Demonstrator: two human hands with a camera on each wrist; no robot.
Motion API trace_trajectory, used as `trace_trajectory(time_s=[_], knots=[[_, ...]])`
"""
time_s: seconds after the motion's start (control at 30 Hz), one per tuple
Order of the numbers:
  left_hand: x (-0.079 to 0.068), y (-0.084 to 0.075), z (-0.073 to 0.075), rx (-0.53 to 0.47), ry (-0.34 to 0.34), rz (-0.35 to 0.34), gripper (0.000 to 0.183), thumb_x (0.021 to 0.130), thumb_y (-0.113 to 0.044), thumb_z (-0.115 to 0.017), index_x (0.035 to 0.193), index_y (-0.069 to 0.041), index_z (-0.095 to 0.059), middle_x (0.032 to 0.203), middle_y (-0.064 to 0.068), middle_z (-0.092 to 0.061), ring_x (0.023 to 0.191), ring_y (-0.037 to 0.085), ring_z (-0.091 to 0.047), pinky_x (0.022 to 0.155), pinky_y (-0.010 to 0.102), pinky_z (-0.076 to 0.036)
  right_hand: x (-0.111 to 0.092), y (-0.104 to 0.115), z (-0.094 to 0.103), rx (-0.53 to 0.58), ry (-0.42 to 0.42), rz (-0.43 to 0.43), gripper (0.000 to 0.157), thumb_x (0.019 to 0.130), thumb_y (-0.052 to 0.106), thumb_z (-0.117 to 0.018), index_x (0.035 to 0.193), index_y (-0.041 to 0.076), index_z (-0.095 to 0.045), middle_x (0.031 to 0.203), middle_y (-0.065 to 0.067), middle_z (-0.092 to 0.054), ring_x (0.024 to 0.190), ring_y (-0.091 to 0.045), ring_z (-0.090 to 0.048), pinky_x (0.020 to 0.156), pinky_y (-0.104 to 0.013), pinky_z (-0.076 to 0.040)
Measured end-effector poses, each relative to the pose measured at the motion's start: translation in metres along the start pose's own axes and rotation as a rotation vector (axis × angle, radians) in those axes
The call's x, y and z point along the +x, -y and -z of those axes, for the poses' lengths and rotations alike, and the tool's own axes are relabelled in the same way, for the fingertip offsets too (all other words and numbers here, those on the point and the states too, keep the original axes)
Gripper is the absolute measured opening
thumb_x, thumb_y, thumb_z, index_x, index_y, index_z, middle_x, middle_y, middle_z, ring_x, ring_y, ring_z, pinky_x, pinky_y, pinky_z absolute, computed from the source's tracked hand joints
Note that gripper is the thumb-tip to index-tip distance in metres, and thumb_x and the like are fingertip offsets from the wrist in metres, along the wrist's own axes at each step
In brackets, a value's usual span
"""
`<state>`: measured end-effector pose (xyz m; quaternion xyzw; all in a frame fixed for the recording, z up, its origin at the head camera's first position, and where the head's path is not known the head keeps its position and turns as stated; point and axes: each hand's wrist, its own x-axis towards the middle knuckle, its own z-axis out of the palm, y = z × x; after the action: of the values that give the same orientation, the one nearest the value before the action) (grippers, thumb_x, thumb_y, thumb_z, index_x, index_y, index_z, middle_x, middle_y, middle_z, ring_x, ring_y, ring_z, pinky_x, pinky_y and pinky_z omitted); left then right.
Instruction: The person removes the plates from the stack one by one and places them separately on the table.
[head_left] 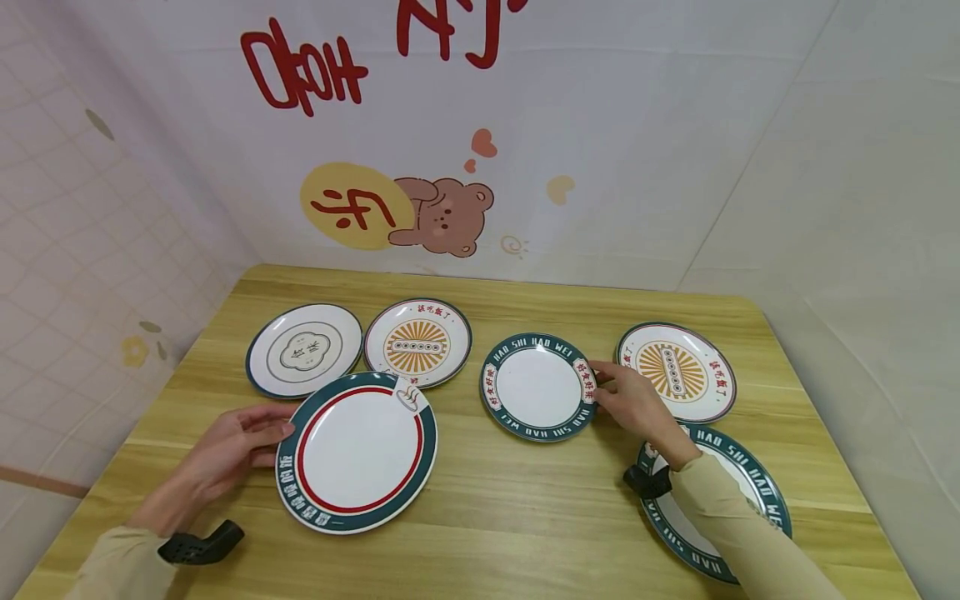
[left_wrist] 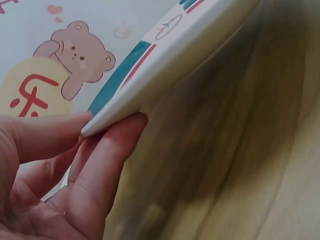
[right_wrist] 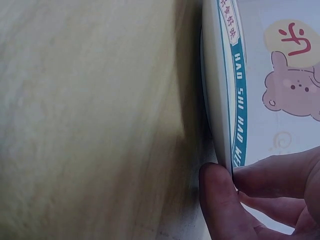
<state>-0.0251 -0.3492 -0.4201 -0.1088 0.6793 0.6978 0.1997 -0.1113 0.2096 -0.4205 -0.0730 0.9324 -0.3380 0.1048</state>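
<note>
My left hand (head_left: pixel 232 446) grips the left edge of a large white plate (head_left: pixel 360 454) with a green rim and a red ring. In the left wrist view the thumb lies on top of the rim and fingers (left_wrist: pixel 107 155) are underneath, with the plate's edge raised off the wood. My right hand (head_left: pixel 633 400) pinches the right edge of a smaller plate (head_left: pixel 538 387), whose green rim carries white lettering. The right wrist view shows that plate's rim (right_wrist: pixel 240 100) between the thumb and fingers.
At the back left, a plate with a grey emblem (head_left: pixel 303 350) adjoins a sunburst plate (head_left: pixel 417 342). Another sunburst plate (head_left: pixel 678 371) lies at right. Under my right forearm is a large green-rimmed plate (head_left: pixel 750 475). A printed cloth wall (head_left: pixel 600 208) stands behind the wooden table (head_left: pixel 510 533).
</note>
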Motion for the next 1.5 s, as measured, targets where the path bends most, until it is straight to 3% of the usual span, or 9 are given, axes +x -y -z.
trace_trajectory(time_s=[0.43, 1.0, 1.37, 1.5], knots=[[0.002, 0.010, 0.016, 0.012, 0.077, 0.014, 0.020, 0.103, -0.002, -0.061, 0.117, -0.011, -0.072, 0.105, 0.000, -0.074, 0.089, 0.018, -0.073, 0.078, 0.036, -0.065, 0.000, 0.000, 0.000, -0.001, 0.001, -0.001, 0.050, 0.096, 0.002, -0.060, 0.145, -0.004, -0.055, 0.122, -0.024, -0.066, 0.093, -0.026, -0.069, 0.069, -0.030, -0.055], [0.006, 0.012, 0.005, 0.078, 0.113, 0.041, 0.025, 0.102, -0.007, -0.064, 0.126, 0.001, -0.064, 0.107, 0.003, -0.072, 0.091, 0.019, -0.072, 0.080, 0.039, -0.065, 0.000, 0.001, 0.001, 0.007, 0.012, -0.018, 0.050, 0.097, 0.003, -0.061, 0.146, -0.003, -0.054, 0.123, -0.024, -0.065, 0.094, -0.026, -0.068, 0.071, -0.031, -0.055], [0.007, 0.011, -0.007, 0.156, 0.023, 0.065, 0.040, 0.101, -0.008, -0.067, 0.133, 0.014, -0.054, 0.107, 0.007, -0.070, 0.092, 0.019, -0.071, 0.083, 0.037, -0.064, 0.000, 0.001, 0.002, 0.010, 0.005, -0.023, 0.050, 0.097, 0.003, -0.061, 0.146, -0.003, -0.055, 0.123, -0.023, -0.065, 0.089, -0.023, -0.067, 0.068, -0.030, -0.055], [0.006, 0.008, -0.009, 0.228, -0.017, 0.054, 0.045, 0.100, -0.011, -0.069, 0.134, 0.015, -0.055, 0.110, 0.010, -0.071, 0.093, 0.019, -0.071, 0.084, 0.034, -0.064, 0.000, 0.001, 0.002, 0.015, 0.007, -0.021, 0.050, 0.097, 0.003, -0.061, 0.146, -0.003, -0.054, 0.123, -0.023, -0.065, 0.090, -0.023, -0.067, 0.069, -0.030, -0.055]])
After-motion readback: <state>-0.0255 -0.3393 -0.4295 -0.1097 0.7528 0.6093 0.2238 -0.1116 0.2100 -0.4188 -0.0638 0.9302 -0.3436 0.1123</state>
